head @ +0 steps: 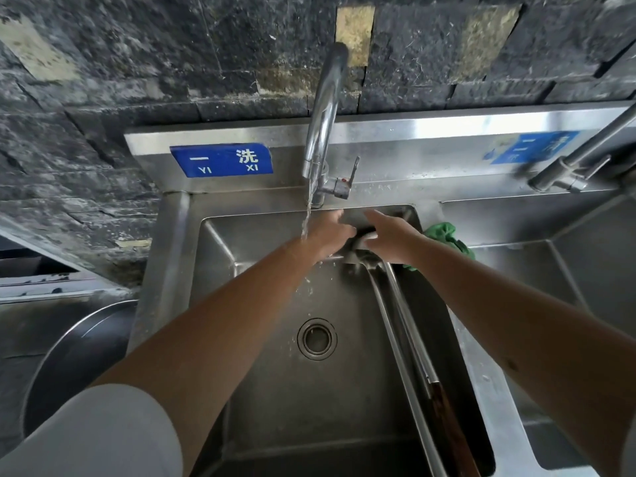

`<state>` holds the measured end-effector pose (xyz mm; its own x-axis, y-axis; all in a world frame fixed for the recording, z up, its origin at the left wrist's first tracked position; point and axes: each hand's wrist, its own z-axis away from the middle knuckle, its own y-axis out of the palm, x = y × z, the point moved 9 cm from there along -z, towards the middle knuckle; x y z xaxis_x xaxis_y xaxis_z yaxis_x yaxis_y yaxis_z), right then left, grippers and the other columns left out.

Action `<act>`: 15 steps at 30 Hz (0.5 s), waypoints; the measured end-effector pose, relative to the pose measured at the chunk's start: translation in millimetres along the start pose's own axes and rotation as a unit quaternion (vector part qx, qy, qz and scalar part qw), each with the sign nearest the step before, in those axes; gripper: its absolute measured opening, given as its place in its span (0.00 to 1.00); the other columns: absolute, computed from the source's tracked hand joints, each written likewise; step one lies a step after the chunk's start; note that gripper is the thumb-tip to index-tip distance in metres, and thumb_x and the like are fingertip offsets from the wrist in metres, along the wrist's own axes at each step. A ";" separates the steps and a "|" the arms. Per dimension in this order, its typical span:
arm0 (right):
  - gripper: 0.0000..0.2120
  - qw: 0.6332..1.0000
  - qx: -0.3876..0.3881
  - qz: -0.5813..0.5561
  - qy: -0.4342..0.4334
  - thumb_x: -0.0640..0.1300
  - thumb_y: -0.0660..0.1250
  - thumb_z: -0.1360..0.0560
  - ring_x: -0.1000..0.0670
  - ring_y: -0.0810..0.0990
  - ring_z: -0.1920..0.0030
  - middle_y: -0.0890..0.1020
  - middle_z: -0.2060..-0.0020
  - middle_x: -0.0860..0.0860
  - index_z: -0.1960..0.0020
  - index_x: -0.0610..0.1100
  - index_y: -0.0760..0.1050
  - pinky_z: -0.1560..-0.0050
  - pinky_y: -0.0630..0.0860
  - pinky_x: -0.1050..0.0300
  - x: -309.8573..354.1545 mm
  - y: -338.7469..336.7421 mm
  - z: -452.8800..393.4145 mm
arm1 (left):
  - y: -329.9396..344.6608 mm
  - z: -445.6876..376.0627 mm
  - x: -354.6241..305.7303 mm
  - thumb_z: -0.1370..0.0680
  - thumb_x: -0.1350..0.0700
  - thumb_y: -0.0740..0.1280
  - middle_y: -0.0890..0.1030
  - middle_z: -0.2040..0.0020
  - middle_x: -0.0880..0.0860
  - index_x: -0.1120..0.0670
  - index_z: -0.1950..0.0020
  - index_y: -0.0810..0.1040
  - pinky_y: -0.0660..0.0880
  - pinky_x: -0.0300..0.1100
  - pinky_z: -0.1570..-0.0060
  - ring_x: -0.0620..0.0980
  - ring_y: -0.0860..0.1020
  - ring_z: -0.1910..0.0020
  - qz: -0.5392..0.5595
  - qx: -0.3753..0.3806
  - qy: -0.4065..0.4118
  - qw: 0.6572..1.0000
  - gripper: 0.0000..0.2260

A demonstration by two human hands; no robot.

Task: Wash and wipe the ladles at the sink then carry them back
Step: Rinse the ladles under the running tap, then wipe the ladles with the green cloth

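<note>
Both my arms reach out over the steel sink (220,242), and everything I tell here I place against its drain (317,338). Far beyond the drain, near the back wall of the basin, my left hand (332,235) and my right hand (390,239) meet over the heads of the ladles (358,251). My left grip is curled round something at the bowl end, though the blur hides exactly what the fingers hold. My right hand lies over the top of the same spot with its fingers bent down; I cannot tell whether that grip is clamped on a ladle or only pressing on it.

Two long ladle handles (395,321) run from under my hands past the right of the drain toward me; the one farther right ends in a dark wooden grip piece (447,418) at the near end of the basin.

Water (305,222) falls from the tap (325,108) behind the drain and strikes my left wrist, splashing down into the basin.

A green cloth (444,235) is bunched on the divider to the right of the drain, just behind my right forearm. Left of the sink a big round steel basin (79,342) sits lower down. On the splashback a blue sign (222,160) is stuck up left of the tap.
</note>
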<state>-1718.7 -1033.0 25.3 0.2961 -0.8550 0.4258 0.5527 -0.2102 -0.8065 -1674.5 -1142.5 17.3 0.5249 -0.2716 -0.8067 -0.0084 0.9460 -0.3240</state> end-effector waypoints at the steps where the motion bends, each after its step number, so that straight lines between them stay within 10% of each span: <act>1: 0.29 1.000 0.004 0.004 0.012 0.41 0.62 0.22 0.43 0.78 0.53 0.78 0.39 0.39 0.23 0.48 0.59 0.57 0.74 0.57 -8.9 3.3 3.7 | 4.8 3.1 0.1 0.20 0.64 0.63 0.76 0.52 0.48 0.53 0.43 0.74 0.68 0.23 0.67 0.45 0.76 0.54 0.000 0.001 0.002 1.000 0.09; 5: 0.25 0.999 0.023 0.011 0.043 0.45 0.64 0.22 0.42 0.79 0.46 0.78 0.37 0.42 0.25 0.48 0.65 0.55 0.70 0.59 -45.1 20.7 20.7 | 28.2 4.8 12.3 0.24 0.57 0.66 0.80 0.55 0.61 0.63 0.53 0.76 0.75 0.48 0.51 0.59 0.79 0.50 -0.053 0.007 -0.005 0.999 0.08; 9: 0.27 0.994 0.046 0.002 0.103 0.51 0.65 0.22 0.40 0.76 0.37 0.76 0.34 0.42 0.25 0.47 0.66 0.48 0.70 0.56 -89.0 44.5 39.7 | 49.5 19.7 20.3 0.24 0.55 0.67 0.76 0.60 0.52 0.50 0.56 0.75 0.72 0.45 0.55 0.54 0.76 0.58 -0.053 0.028 -0.009 0.998 0.02; 15: 0.35 0.946 0.067 -0.213 0.234 0.60 0.62 0.22 0.41 0.67 0.27 0.65 0.24 0.43 0.21 0.45 0.58 0.30 0.66 0.48 -146.0 94.2 85.5 | 99.4 27.1 71.4 0.21 0.51 0.65 0.74 0.60 0.53 0.60 0.49 0.78 0.66 0.45 0.58 0.51 0.72 0.60 -0.016 0.070 -0.065 0.995 0.12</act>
<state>-1643.2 -887.4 -77.7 -0.3366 -0.8289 0.4468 0.6478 -0.5482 -0.5290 -1614.8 -1063.1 -59.1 0.6294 -0.2851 -0.7229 0.1239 0.9552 -0.2689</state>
